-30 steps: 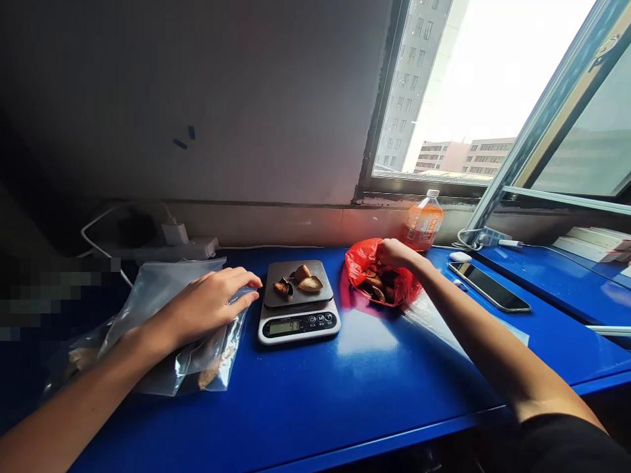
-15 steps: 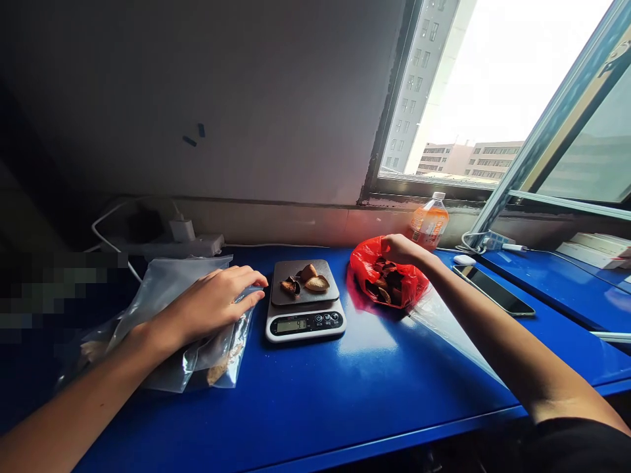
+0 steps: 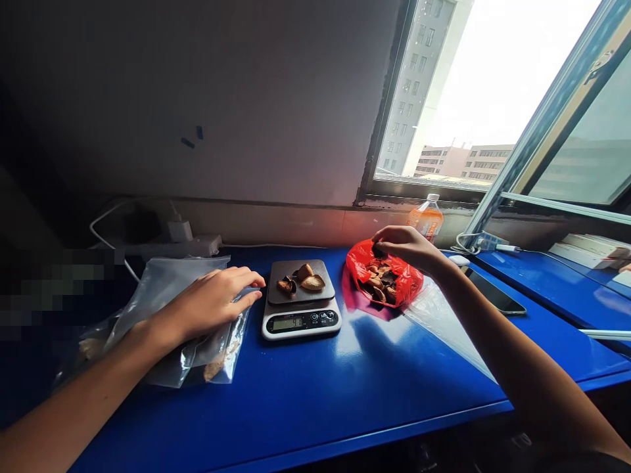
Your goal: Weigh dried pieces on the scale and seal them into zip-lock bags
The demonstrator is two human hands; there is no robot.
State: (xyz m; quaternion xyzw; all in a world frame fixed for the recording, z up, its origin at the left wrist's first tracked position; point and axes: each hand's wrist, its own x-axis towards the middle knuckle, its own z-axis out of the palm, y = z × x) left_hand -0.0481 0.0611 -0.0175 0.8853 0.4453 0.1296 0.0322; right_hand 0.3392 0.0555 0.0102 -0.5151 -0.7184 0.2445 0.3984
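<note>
My left hand (image 3: pixel 221 295) lies over clear plastic bags (image 3: pixel 185 272) with its fingers stretched out, holding nothing. Beside its fingertips stands a small kitchen scale (image 3: pixel 300 322) with a lit display. A few curved, dried brown pieces (image 3: pixel 312 282), shell-like in form, sit on its metal plate. Over the far rim of an open red plastic bag (image 3: pixel 411 282), my right hand (image 3: pixel 401 243) pinches a dark dried piece (image 3: pixel 379 251), partly hidden by the fingers. Several more brown pieces fill the red bag.
An orange drink bottle (image 3: pixel 428 217) stands behind the red bag by the window. A phone (image 3: pixel 497 293) lies to the right, with a flat clear plastic sheet (image 3: pixel 451 322) nearer me. At the back left is a power strip (image 3: pixel 204 246) with a white plug.
My right hand has risen out of the red bag with a dark piece between its fingers. My left hand keeps its place. The whole view has shifted slightly.
</note>
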